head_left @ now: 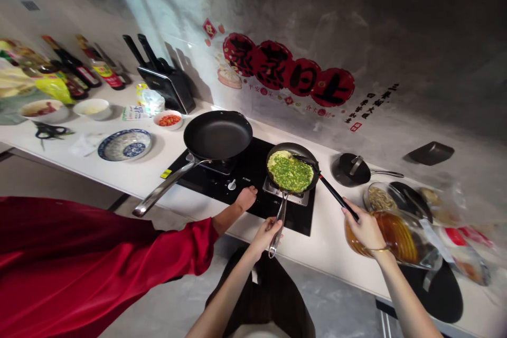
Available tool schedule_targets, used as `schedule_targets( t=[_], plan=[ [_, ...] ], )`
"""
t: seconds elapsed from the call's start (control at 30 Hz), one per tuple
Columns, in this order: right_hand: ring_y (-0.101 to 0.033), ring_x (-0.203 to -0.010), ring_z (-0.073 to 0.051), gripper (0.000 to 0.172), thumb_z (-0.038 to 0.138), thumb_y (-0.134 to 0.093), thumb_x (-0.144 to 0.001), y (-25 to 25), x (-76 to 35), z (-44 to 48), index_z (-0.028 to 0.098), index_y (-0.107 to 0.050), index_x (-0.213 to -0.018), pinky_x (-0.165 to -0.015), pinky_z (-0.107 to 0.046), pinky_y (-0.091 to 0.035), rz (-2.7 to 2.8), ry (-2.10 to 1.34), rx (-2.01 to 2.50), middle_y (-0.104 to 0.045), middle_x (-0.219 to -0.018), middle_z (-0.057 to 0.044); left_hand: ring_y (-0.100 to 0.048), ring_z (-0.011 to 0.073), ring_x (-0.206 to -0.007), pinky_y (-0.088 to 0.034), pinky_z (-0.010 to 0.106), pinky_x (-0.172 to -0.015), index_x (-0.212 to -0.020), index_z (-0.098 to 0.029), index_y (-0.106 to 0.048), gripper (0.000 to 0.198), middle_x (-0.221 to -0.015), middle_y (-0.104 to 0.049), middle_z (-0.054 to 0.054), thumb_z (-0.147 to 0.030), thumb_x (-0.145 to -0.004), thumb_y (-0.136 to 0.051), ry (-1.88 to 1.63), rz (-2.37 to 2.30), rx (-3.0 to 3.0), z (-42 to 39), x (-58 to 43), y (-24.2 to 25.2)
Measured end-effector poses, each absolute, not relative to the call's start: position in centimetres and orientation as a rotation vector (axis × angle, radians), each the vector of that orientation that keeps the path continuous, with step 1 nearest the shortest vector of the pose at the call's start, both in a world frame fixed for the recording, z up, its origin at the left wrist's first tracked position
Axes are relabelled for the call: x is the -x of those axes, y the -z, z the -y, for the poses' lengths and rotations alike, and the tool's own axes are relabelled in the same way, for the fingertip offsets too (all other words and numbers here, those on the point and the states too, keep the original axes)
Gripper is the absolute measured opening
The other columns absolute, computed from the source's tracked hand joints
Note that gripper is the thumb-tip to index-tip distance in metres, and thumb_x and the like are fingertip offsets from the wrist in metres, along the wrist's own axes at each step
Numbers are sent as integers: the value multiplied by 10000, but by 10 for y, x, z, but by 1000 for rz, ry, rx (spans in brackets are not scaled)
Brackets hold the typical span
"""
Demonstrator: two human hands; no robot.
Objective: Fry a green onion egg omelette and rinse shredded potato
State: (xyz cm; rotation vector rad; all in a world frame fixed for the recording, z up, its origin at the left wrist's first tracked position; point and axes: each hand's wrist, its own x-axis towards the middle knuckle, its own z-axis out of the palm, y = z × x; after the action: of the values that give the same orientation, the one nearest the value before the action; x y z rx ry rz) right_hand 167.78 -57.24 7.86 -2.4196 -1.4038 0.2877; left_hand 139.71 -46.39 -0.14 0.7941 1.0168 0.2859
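My left hand [266, 234] is wrapped round the metal handle of a small black frying pan [311, 171] on the right burner. In the pan lies a flat egg pancake covered in chopped greens [290, 171]. My right hand [363, 227] grips the black handle of a spatula [328, 187], whose blade rests at the pan's far right rim. A second person in a red sleeve [99, 253] reaches in from the left; that person's hand [245, 198] is at the stove's front knob area.
A larger empty black pan [217, 134] sits on the left burner of the black hob [253, 169]. Bowls, a blue patterned plate [124, 144], scissors, bottles and a knife block [170, 87] stand at left. A pan lid [352, 169] and glass bowls [396, 232] lie at right.
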Motion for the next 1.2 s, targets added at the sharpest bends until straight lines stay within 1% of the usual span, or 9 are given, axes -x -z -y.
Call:
schedule_targets(
  t=[0.1, 0.17, 0.33, 0.47, 0.57, 0.7, 0.77, 0.93, 1.2],
  plan=[
    [-584, -489, -142, 509, 473, -396, -885, -79, -1682, 579, 173, -575, -1255, -612, -293, -507, 1351, -358, 2406, -674, -1112, -110, -645, 152, -708, -493, 228, -536, -957, -178, -532, 539, -878, -638, 53, -615, -665, -652, -311, -1022, -833, 468, -1398, 0],
    [-585, -492, -146, 518, 473, -386, -890, -79, -1685, 579, 162, -573, -1258, -610, -292, -506, 1355, -395, 2407, -680, -1093, -117, -640, 143, -684, -491, 220, -527, -964, -174, -524, 544, -866, -634, 56, -610, -666, -655, -326, -1033, -857, 470, -1399, -1],
    [-661, -658, -210, 506, 455, -373, -902, -78, -1698, 566, 164, -570, -1266, -655, -298, -505, 1487, -343, 2466, -714, -932, -110, -612, 114, -568, -478, 222, -459, -910, -174, -476, 540, -883, -617, 58, -627, -667, -637, -316, -1026, -869, 473, -1404, -4],
    [-683, -809, -234, 455, 397, -398, -901, -78, -1704, 543, 199, -556, -1280, -731, -299, -510, 1586, -215, 2538, -704, -984, -102, -580, 93, -485, -445, 219, -398, -892, -181, -453, 496, -919, -616, 62, -615, -705, -603, -288, -1040, -883, 475, -1407, -6],
    [-678, -891, -242, 437, 381, -407, -904, -78, -1706, 529, 202, -560, -1272, -790, -304, -504, 1602, -218, 2570, -701, -1023, -103, -561, 83, -456, -434, 220, -381, -898, -176, -448, 470, -939, -618, 73, -597, -737, -578, -274, -1051, -906, 477, -1408, -6],
    [-686, -865, -236, 432, 365, -383, -920, -85, -1715, 521, 162, -567, -1254, -787, -305, -502, 1595, -322, 2576, -725, -915, -103, -548, 73, -450, -430, 211, -373, -911, -173, -449, 481, -952, -619, 78, -609, -743, -562, -268, -1061, -912, 479, -1408, -3],
    [-689, -842, -242, 429, 359, -371, -926, -94, -1722, 520, 150, -571, -1242, -771, -310, -501, 1631, -298, 2594, -726, -877, -109, -547, 72, -458, -424, 199, -370, -905, -176, -450, 485, -929, -622, 68, -616, -737, -564, -284, -1061, -914, 478, -1409, -1],
    [-683, -847, -273, 403, 360, -361, -930, -121, -1731, 506, 176, -593, -1205, -737, -330, -489, 1818, -242, 2745, -712, -931, -151, -544, 72, -466, -423, 188, -377, -897, -184, -450, 479, -878, -626, 49, -615, -729, -576, -325, -1030, -910, 477, -1411, 8],
    [-670, -874, -284, 368, 314, -368, -927, -145, -1716, 470, 112, -659, -1027, -746, -348, -479, 1845, -351, 2929, -682, -919, -213, -579, 96, -536, -454, 196, -419, -930, -182, -495, 510, -865, -635, 55, -627, -704, -597, -382, -1020, -862, 478, -1411, 8]
  ],
)
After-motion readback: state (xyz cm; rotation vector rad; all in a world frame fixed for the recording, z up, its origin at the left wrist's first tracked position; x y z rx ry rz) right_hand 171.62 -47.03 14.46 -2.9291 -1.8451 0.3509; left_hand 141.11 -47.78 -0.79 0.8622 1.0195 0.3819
